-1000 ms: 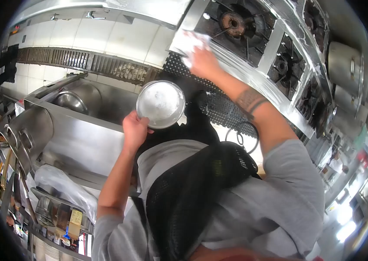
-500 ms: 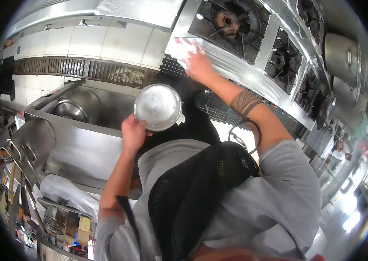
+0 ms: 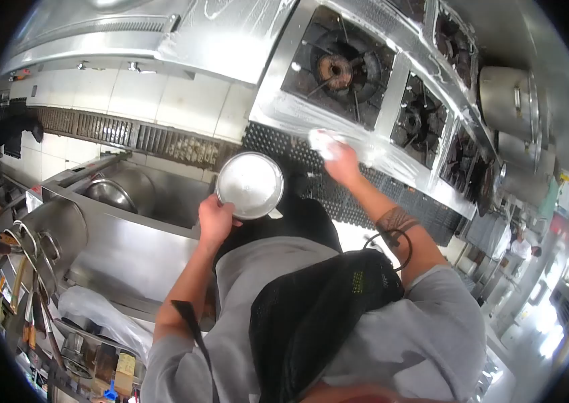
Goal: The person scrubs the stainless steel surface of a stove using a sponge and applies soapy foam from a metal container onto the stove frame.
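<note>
My left hand (image 3: 216, 219) grips the rim of a round metal bowl (image 3: 250, 185), its thumb over the near edge; whitish, foamy liquid shows inside. Farther forward on the right, my right hand (image 3: 342, 163) is closed on a white cloth (image 3: 324, 142). The cloth is at the front edge of the metal stove (image 3: 284, 111), whose surface carries streaks of white foam. Behind the cloth lies a black burner (image 3: 335, 71) with a rusty centre.
A metal sink (image 3: 177, 191) with a steel pot (image 3: 113, 193) is at the left. Utensils (image 3: 32, 289) hang at the lower left. Large pots (image 3: 505, 101) stand beyond the stove. A floor drain grate (image 3: 119, 131) and black perforated mat (image 3: 281, 144) lie below.
My right hand with the cloth has moved right and away from the stove's left corner. The bowl in my left hand is slightly lower in view. The camera view has shifted.
</note>
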Tool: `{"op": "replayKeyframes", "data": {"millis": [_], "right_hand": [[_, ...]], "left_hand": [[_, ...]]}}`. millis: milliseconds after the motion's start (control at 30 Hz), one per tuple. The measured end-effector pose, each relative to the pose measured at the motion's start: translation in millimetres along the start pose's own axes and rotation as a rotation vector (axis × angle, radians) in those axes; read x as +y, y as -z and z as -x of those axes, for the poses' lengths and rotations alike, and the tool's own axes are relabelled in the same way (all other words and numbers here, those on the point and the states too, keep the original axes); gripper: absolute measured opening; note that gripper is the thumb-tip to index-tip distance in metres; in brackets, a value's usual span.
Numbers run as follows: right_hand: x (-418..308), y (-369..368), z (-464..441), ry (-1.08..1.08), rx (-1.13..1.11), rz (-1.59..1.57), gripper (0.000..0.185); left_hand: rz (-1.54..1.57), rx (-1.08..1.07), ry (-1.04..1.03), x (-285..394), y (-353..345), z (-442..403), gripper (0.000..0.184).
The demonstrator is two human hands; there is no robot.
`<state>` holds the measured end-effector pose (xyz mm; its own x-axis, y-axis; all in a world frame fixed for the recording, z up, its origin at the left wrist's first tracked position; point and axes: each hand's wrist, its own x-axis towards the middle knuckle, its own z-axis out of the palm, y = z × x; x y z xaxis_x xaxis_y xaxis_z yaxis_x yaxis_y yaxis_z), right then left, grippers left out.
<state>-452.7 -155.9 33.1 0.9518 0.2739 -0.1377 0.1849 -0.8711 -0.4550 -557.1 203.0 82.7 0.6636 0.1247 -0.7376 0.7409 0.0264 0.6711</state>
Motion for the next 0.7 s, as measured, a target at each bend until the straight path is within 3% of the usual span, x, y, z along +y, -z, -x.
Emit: {"op": "replayKeyframes", "data": {"millis": [67,133,167,200,267,300,333,400,433,533,600,633,700], "right_hand": [[-23.0,19.3,-45.8,0.012,-0.092,-0.265,0.029],[-16.7,30.2,-97.5,0.155,-0.01,-0.403,0.032],[-29.5,56.8,-125.3,0.319,0.109,-0.357,0.031],[-30.5,75.4,-150.0,0.375,0.23,-0.111,0.029],[-26.6,110.4,-198.3,0.326,0.339,0.107,0.028],[-15.2,118.8,-230.6,0.501,0.462,0.175,0.032],[0.6,114.5,-261.4,0.415,0.516,0.085,0.035],[26.2,114.1,-326.3,0.43,0.49,0.419,0.03],[13.3,121.0,-339.1,0.46,0.509,0.335,0.029],[49.3,88.1,-414.6,0.339,0.373,0.356,0.03],[52.8,72.0,-438.9,0.234,0.118,0.498,0.033],[39.7,71.8,-439.5,0.244,0.1,0.489,0.033],[-5.7,83.3,-423.1,0.185,-0.21,0.648,0.035]], "left_hand": [[0.004,-0.014,-0.034,7.2,-0.6,3.5,0.024],[-0.02,-0.043,-0.051,11.6,-1.0,2.8,0.024],[-0.017,-0.034,-0.065,15.6,-2.2,4.8,0.024],[0.007,-0.015,-0.071,21.0,-4.4,7.6,0.024],[0.07,0.009,-0.058,25.1,-5.4,12.2,0.024],[0.077,0.026,-0.054,21.4,-6.3,12.7,0.024],[0.088,0.071,-0.019,15.8,-7.6,12.4,0.023],[0.106,0.132,0.03,11.3,-12.8,15.7,0.022],[0.147,0.155,0.052,14.9,-15.2,21.2,0.02],[0.233,0.234,0.09,19.4,-27.1,31.0,0.018],[0.272,0.285,0.117,17.5,-34.5,35.0,0.017],[0.304,0.307,0.122,15.1,-38.6,36.3,0.017],[0.346,0.332,0.135,11.4,-48.4,42.4,0.017]]}}
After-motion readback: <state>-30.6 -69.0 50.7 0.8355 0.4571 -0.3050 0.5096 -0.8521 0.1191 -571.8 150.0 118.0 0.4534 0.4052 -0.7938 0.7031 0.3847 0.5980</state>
